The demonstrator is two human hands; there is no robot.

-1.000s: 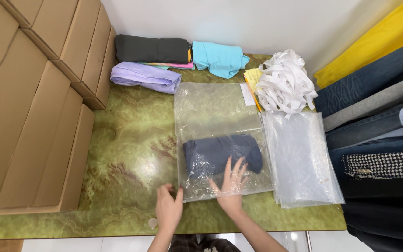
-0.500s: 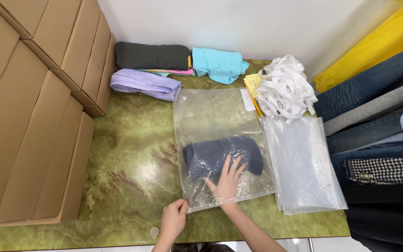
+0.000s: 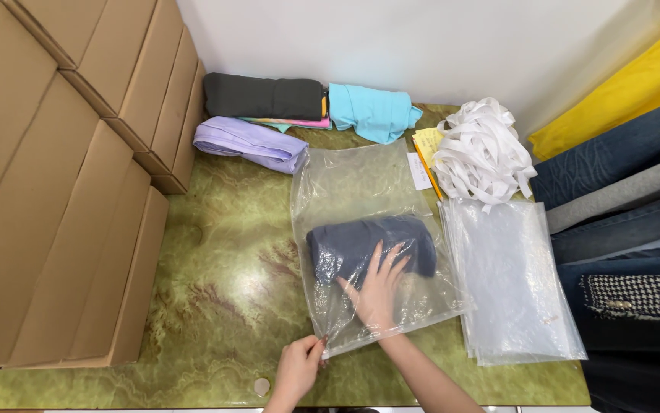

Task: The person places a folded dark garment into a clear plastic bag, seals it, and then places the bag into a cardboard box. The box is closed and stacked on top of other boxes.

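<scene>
A clear plastic bag (image 3: 360,183) lies on the green marble table (image 3: 223,291) with a folded dark blue garment (image 3: 345,241) inside its near half. My right hand (image 3: 378,291) lies flat on top of the bag, fingers spread, fingertips over the garment. My left hand (image 3: 298,371) pinches the bag's near left corner at the table's front.
Cardboard boxes (image 3: 55,176) are stacked along the left. Folded black (image 3: 262,96), lilac (image 3: 249,144) and turquoise (image 3: 370,111) garments lie at the back. A heap of white straps (image 3: 483,149) and a pile of clear bags (image 3: 509,283) sit to the right, beside hanging clothes (image 3: 628,229).
My left hand has slid back to the bag's near left corner and pinched it. My right hand stays pressed on the bag over the garment.
</scene>
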